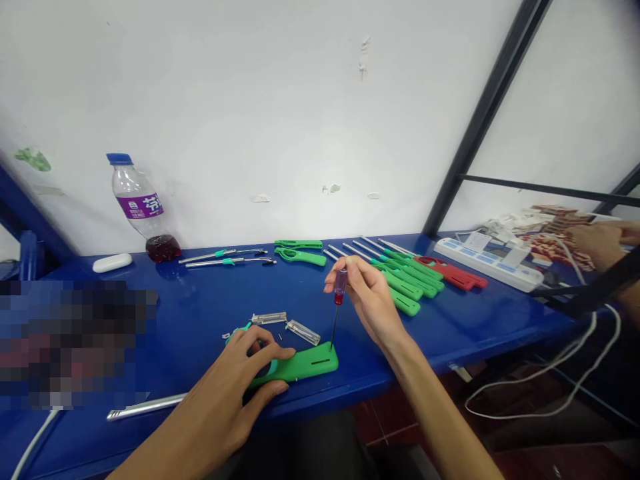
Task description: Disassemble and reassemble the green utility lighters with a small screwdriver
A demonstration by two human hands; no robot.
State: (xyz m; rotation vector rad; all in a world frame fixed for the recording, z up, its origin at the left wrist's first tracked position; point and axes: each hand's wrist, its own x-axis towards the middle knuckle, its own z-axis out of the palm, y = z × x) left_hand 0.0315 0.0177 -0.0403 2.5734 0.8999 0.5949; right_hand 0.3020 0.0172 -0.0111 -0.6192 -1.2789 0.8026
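Observation:
Near the front edge of the blue table lies a green long-necked lighter, its silver tube pointing left. My left hand is closed around its handle, thumb on the near side and fingers on the far side. My right hand pinches a screwdriver with a clear and red handle. The screwdriver stands almost upright, its tip at the right end of the green handle. Just beyond my left hand lie two clear plastic lighter tanks and a few tiny parts.
Several green lighters and red ones lie at the right by a white power strip. Metal tubes and green handle shells lie at the back. A drink bottle stands back left. Another person's hand shows far right.

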